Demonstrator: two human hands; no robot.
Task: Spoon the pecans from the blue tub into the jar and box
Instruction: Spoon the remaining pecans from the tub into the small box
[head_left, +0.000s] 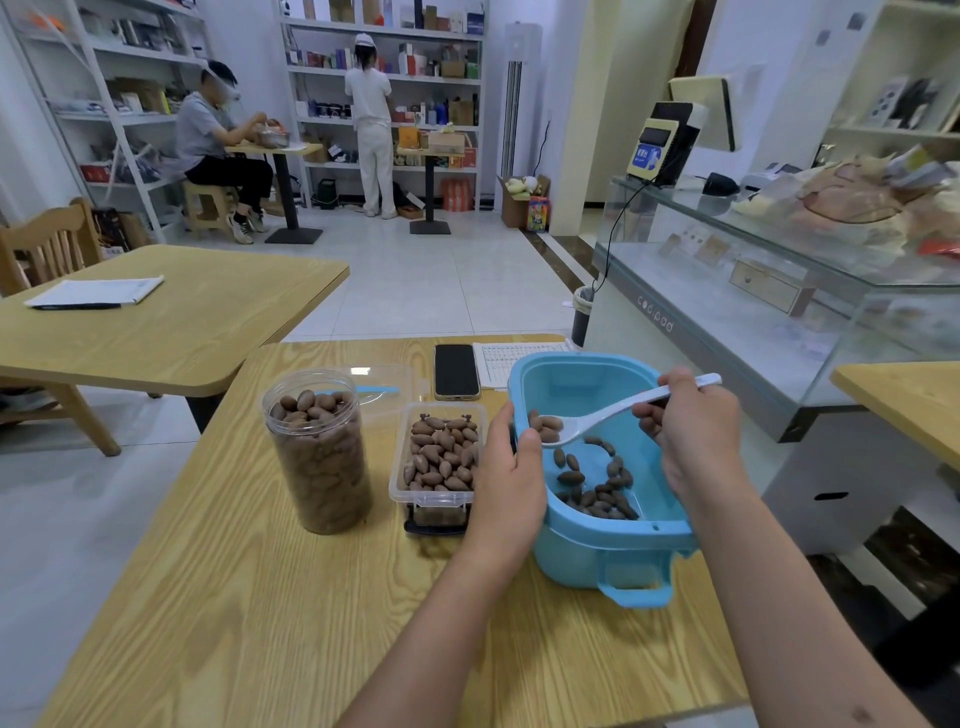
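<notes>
The blue tub (613, 545) stands tilted at the table's right side, with several pecans (597, 493) gathered in its near corner. My left hand (511, 473) grips the tub's left rim. My right hand (693, 426) holds a white spoon (613, 413) by its handle; a few pecans lie in its bowl above the tub's left side. A clear round jar (318, 452), nearly full of pecans, stands to the left. Between jar and tub sits a clear plastic box (439, 462) filled with pecans.
A black phone (456, 371) and a printed sheet (514, 361) lie at the table's far edge, beside a clear lid (384, 387) behind the jar. A second table (171, 317) is to the left, a glass counter (753, 291) to the right. Two people are at the far shelves.
</notes>
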